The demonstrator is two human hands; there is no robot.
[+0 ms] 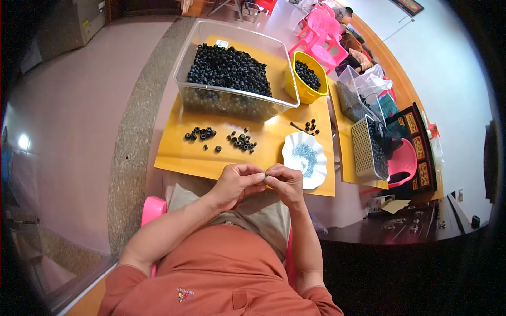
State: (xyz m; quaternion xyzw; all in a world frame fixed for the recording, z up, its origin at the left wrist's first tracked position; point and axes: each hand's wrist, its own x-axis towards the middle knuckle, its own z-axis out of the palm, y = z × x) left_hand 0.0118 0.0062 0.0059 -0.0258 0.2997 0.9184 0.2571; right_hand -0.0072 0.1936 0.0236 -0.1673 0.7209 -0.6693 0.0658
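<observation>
My left hand [240, 184] and my right hand [285, 182] meet above my lap at the near edge of the yellow table [179, 155]. Both are closed in a pinch, fingertips together around something too small to make out. Just right of my right hand lies a white scalloped plate [315, 181] with tiny light-blue beads [304, 152] spread on it. Beyond my hands are two loose groups of small black round parts, one on the left [200, 133] and one in the middle [243, 141]. A thin dark stick-like tool [298, 127] lies above the plate, beside a few more black parts [312, 127].
A large clear bin [182, 79] full of black parts stands at the table's back. To its right is a yellow bucket [315, 95] of similar parts. Further right, a second table holds a beige basket [363, 150]. Pink chairs [322, 31] and another person [358, 60] are behind.
</observation>
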